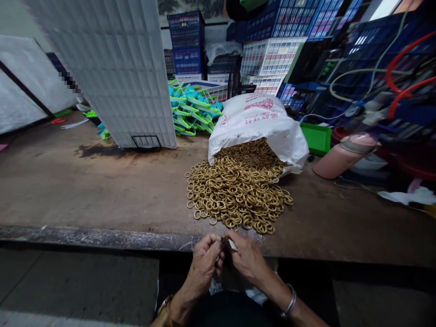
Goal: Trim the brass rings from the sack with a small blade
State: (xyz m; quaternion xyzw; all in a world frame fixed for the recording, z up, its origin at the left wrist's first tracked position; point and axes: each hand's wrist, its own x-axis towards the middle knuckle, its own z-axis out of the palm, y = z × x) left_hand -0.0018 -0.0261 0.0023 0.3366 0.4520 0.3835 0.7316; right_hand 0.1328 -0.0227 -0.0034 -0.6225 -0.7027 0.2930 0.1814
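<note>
Both hands meet in front of the table edge, just below a heap of brass-coloured rings. My left hand is closed in a pinch; a small curved edge, perhaps a ring, shows at its fingers, but I cannot make it out for sure. My right hand is closed around a small white piece whose kind is unclear. Between the fingertips is a dark patch, too small and dim to name. The rings spill from the mouth of a white woven sack with red print, lying on its side.
The brown table has a worn front edge. A tall white ribbed panel stands at the left, beside a pile of green and blue plastic pieces. At the right are a pink bottle and green tray. Stacked crates stand behind.
</note>
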